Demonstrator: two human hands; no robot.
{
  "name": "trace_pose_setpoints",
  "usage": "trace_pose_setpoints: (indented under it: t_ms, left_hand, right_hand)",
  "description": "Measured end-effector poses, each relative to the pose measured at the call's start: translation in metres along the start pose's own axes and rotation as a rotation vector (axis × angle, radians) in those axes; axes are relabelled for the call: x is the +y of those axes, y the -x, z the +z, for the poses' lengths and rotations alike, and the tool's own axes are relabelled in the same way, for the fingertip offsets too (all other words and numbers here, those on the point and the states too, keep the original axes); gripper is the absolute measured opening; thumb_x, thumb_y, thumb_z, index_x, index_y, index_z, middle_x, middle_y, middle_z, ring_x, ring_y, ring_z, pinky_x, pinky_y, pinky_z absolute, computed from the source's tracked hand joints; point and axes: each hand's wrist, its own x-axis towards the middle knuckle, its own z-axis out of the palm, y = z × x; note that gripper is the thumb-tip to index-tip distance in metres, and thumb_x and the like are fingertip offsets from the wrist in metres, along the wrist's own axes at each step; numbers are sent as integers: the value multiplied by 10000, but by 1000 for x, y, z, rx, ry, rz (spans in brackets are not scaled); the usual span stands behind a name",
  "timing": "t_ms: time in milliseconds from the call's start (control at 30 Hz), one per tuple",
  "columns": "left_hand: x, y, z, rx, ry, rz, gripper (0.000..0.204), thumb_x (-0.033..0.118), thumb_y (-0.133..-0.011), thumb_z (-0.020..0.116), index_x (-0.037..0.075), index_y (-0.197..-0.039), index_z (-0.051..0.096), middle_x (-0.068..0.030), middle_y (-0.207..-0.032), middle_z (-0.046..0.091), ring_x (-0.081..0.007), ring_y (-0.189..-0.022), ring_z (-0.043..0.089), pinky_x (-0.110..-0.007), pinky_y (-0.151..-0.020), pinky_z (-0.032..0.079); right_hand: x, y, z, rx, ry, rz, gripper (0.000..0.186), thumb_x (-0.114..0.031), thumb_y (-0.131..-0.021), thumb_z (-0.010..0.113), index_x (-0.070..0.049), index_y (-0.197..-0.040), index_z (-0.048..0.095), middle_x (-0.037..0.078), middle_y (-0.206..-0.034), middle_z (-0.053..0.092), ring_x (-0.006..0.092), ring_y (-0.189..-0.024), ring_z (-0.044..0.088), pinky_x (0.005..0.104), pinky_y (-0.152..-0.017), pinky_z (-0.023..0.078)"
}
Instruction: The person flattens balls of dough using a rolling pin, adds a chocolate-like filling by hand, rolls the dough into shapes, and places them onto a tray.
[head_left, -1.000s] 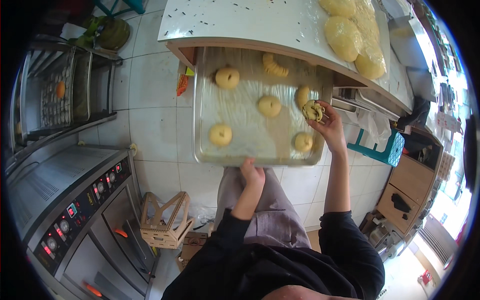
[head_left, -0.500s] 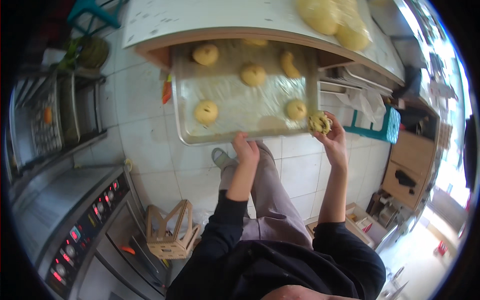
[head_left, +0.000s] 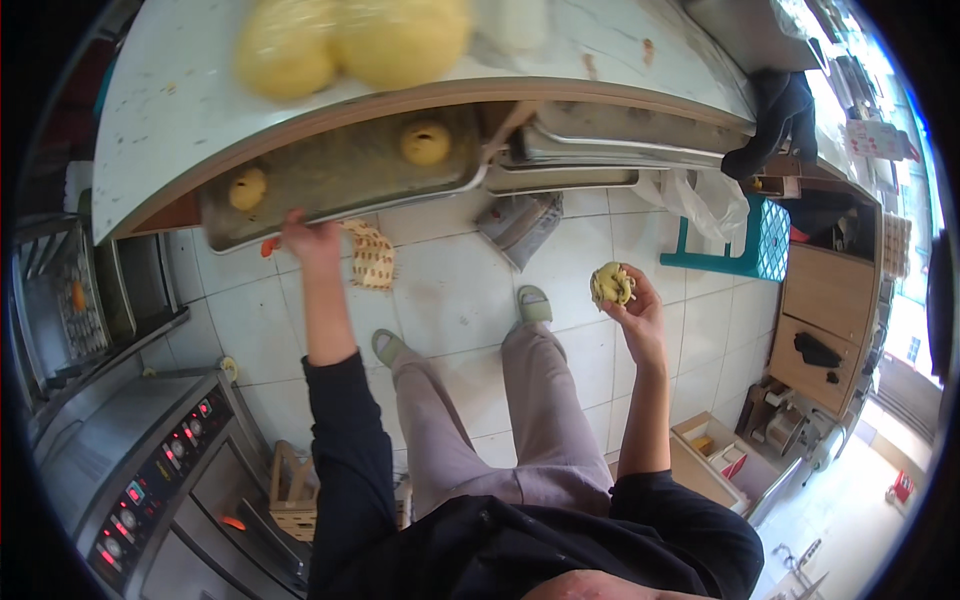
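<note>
My left hand [head_left: 312, 243] is at the front rim of a metal baking tray [head_left: 335, 170], thumb over the edge, a little blurred. The tray sits mostly under the worktop, and two pale yellow dough buns [head_left: 426, 144] with slits on top show on it. The rest of the tray is hidden by the counter. In my right hand [head_left: 642, 312], a twisted piece of dough [head_left: 611, 287] with dark streaks is pinched between thumb and fingers, held over the floor away from the tray.
Bagged yellow dough [head_left: 400, 40] lies on the white worktop [head_left: 170, 120]. More trays [head_left: 620, 145] are stacked under it, right of the divider. A grey packet [head_left: 522, 225] and a patterned bag [head_left: 370, 258] lie beneath. A teal stool [head_left: 765, 240] stands right; an oven [head_left: 170, 460] stands lower left.
The tray has slid in under the worktop, with my left hand at its rim. My body has shifted right along the counter. The twisted dough stays in my right hand.
</note>
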Motion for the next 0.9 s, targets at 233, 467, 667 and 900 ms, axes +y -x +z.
trace_pose_setpoints:
  t_ms: [233, 467, 667, 900]
  left_hand:
    - [-158, 25, -75, 217, -174, 171, 379, 342, -833, 464, 152, -1155, 403, -32, -1167, 398, -189, -1110, 350, -417, -908, 332]
    - [-327, 23, -3, 41, -447, 54, 298, 297, -839, 512, 83, -1027, 427, -25, -914, 463, -152, -871, 468, -313, -744, 421]
    - [-319, 101, -92, 90, -670, 270, 300, 246, -855, 501, 14, -1036, 441, -70, -971, 515, -133, -804, 502, -297, -685, 437]
    - [-316, 155, -70, 224, -329, -83, 587, 479, -845, 407, 19, -1204, 343, -111, -1172, 446, -218, -1067, 455, -373, -885, 401]
  right_hand:
    - [6, -44, -81, -200, 100, 47, 481, 74, -686, 616, 17, -1124, 427, 92, -1020, 535, 170, -936, 538, 273, -772, 477]
    - [-10, -102, -127, -276, 234, -58, 470, 79, -687, 612, 9, -1116, 434, 77, -1037, 512, 168, -950, 525, 273, -788, 478]
    - [23, -147, -61, -392, 358, -175, 456, 40, -678, 630, -11, -1102, 470, 90, -1048, 529, 175, -955, 530, 287, -756, 501]
    - [89, -176, 0, -434, 560, -442, 539, -15, -594, 669, -55, -1103, 495, 118, -1093, 512, 244, -920, 547, 353, -788, 451]
